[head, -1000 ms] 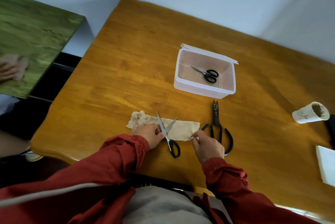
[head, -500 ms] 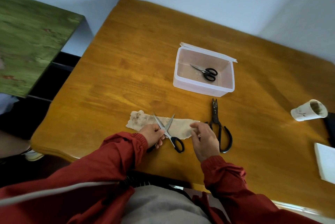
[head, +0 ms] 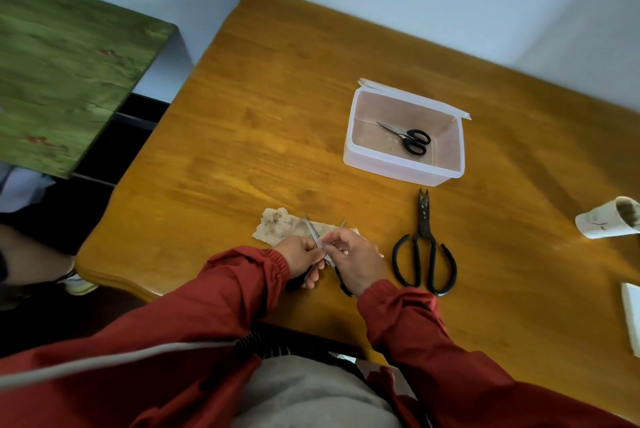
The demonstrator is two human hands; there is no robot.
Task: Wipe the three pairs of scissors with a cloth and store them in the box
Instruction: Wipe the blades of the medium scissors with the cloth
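**Both hands on the open scissors [head: 314,233] at the near edge of the table [head: 242,122]**

The left hand [head: 304,258] is curled round the open scissors near the pivot, with one dark handle loop showing beneath its fingers. The right hand [head: 358,263] reaches across from the other side. Its fingertips pinch a blade just beside the left hand's grip, and the second handle loop pokes out below its palm. The two blades stand apart in a narrow V that points toward the far edge.

Under the blades and both hands lies a stained beige cloth [head: 275,228], flat on the wood; I cannot tell whether the right hand also has cloth between its fingers.

Just to the right of the right hand, large black iron scissors [head: 424,249] lie on the table, closed, with the tips toward the far edge and the wide handle loops toward the near edge.

Beyond their tips sits a clear plastic box [head: 350,147], its lid hanging open behind it. Small black-handled scissors [head: 410,139] lie inside it on the bottom.

By the right edge a paper cup [head: 604,222] lies on its side, well apart from the rest. A green-topped table [head: 69,64] stands off the left edge.
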